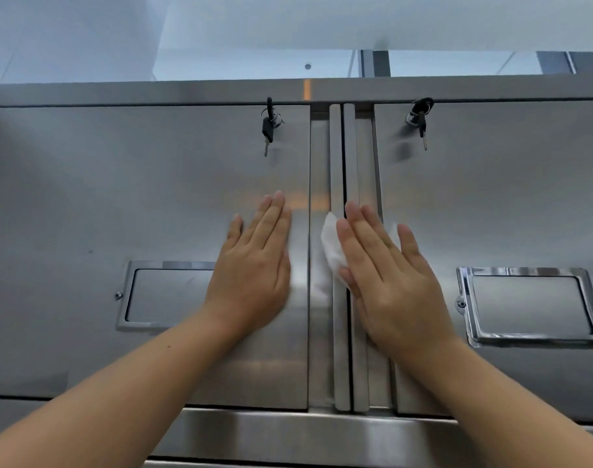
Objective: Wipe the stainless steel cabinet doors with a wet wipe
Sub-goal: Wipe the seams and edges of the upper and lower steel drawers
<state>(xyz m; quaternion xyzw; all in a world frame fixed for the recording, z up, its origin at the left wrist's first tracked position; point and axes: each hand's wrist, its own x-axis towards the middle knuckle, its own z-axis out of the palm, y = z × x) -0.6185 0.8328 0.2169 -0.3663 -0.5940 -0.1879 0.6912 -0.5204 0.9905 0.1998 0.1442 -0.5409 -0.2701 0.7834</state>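
Wipe (332,248) in head view: white, crumpled, bunched into a soft wad with creases showing. It is pinned under the right hand (386,275), against the centre seam where the two cabinet doors meet. Most of the wad is hidden by the palm. The main visible part bulges out left of the index finger and above the thumb, lying across the two vertical handle strips (335,332); a small white bit peeks out on the far side near the little finger. The thumb tip touches the wipe's lower edge.

Right hand fingers (366,238) are straight, flat and slightly spread, pressing the wipe onto the metal, not curled round it.

Left hand (254,265) lies flat on the left door (119,197), just beside the seam, fingers straight and mostly together, little finger a bit apart, holding nothing. It is near the wipe but not touching it.

Right door (491,197) and left door are both brushed grey steel with a dull sheen and faint orange reflections near the fingertips. Each door has a key hanging in a lock near its top, left key (268,128) and right key (420,121), and a recessed rectangular frame lower down, left frame (146,265), right frame (525,271). The left hand's wrist overlaps the left frame's inner end. A steel ledge (288,430) runs below the doors.
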